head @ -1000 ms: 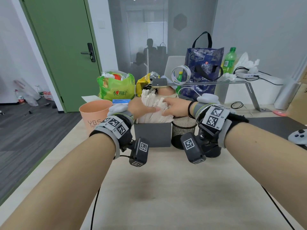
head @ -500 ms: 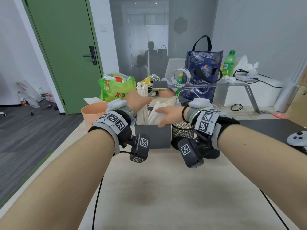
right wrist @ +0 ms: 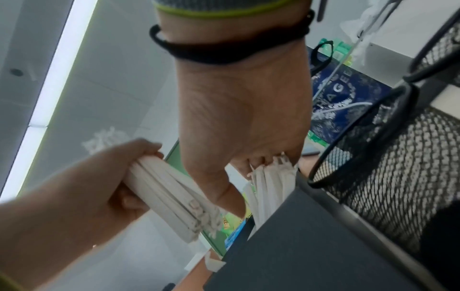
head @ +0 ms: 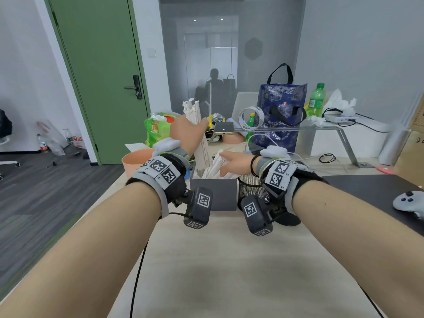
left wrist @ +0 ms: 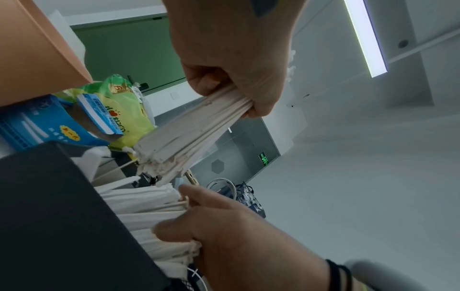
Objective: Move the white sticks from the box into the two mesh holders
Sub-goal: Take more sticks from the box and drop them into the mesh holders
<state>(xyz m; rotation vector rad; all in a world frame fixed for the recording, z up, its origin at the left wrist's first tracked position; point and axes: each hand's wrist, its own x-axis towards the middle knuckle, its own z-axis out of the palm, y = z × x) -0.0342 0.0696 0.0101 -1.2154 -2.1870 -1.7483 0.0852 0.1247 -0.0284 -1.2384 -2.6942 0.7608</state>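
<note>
My left hand (head: 188, 132) grips a thick bundle of white sticks (head: 195, 114), held nearly upright with its lower ends just above the dark grey box (head: 213, 194). The left wrist view shows the fingers curled round the bundle (left wrist: 189, 137). My right hand (head: 230, 159) lies with straight fingers on the white sticks left in the box (head: 214, 169), touching their top ends (right wrist: 271, 177). A black mesh holder (head: 249, 189) stands right of the box. A second mesh holder (right wrist: 443, 49) sits beyond it, mostly hidden behind my right wrist in the head view.
An orange cup (head: 135, 159) and a green bag (head: 158, 131) stand left of the box. Behind it are a phone (head: 223, 128), a tape roll (head: 251, 118) and a blue bag (head: 281, 111). A grey controller (head: 408, 200) lies on the black mat at right.
My left hand has closed on a bundle of sticks and lifted it up out of the box. My right hand has stayed on the remaining sticks.
</note>
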